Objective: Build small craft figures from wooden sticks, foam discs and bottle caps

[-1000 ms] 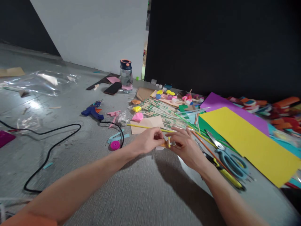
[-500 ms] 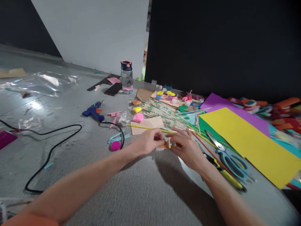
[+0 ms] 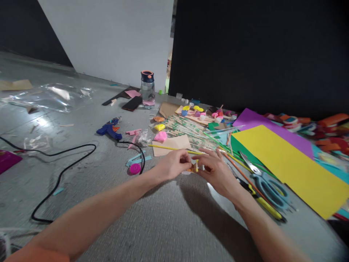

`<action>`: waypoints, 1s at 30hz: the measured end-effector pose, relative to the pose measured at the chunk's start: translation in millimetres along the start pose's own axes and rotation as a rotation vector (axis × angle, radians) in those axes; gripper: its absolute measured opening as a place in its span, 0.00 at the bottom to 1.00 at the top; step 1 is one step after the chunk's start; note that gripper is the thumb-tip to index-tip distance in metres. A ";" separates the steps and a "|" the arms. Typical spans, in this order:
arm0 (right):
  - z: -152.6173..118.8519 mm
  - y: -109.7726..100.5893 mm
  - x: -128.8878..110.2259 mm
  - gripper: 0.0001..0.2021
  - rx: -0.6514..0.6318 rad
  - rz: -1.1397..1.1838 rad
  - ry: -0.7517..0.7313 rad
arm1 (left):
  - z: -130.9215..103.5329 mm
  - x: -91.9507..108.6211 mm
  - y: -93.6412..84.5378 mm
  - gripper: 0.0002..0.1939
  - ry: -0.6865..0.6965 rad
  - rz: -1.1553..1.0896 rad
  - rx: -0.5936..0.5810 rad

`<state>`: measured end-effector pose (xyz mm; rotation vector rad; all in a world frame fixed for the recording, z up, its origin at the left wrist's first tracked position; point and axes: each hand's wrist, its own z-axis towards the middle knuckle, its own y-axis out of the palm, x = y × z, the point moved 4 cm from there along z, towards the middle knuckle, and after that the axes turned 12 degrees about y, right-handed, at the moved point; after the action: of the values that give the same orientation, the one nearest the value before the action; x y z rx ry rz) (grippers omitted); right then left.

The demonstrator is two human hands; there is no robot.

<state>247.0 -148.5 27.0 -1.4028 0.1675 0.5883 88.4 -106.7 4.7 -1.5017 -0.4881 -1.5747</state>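
Note:
My left hand [image 3: 174, 163] is closed in a pinch on a small craft piece [image 3: 192, 169] with orange on it. My right hand [image 3: 215, 168] pinches the same piece from the other side, its upper fingers stretched over it. A short pale-yellow stick [image 3: 196, 166] stands upright between the two hands. Just below them shows a small whitish, flat bit [image 3: 186, 173]. Fingers cover most of the piece, so its full shape is hidden. Behind the hands lie a long yellow stick [image 3: 163, 147] and a beige sheet [image 3: 174, 141].
Scissors [image 3: 265, 182], a yellow-and-black cutter [image 3: 268, 209] and yellow card [image 3: 294, 160] lie at right. To the left are a blue glue gun [image 3: 109, 130], a black cable [image 3: 64, 173] and a pink disc [image 3: 135, 168]. A water bottle [image 3: 148, 91] stands behind wrapped sticks [image 3: 184, 127].
Both hands keep their hold on the small piece, with only slight finger movement. The whole view has shifted a few pixels.

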 end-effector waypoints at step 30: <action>-0.2 -1.3 -3.9 0.08 -0.035 -0.003 0.006 | 3.6 -0.7 -0.3 0.06 -0.035 -0.138 -0.008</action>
<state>244.4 -149.9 29.8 -1.4389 0.1609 0.5872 90.2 -103.5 4.8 -1.5313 -0.6177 -1.6594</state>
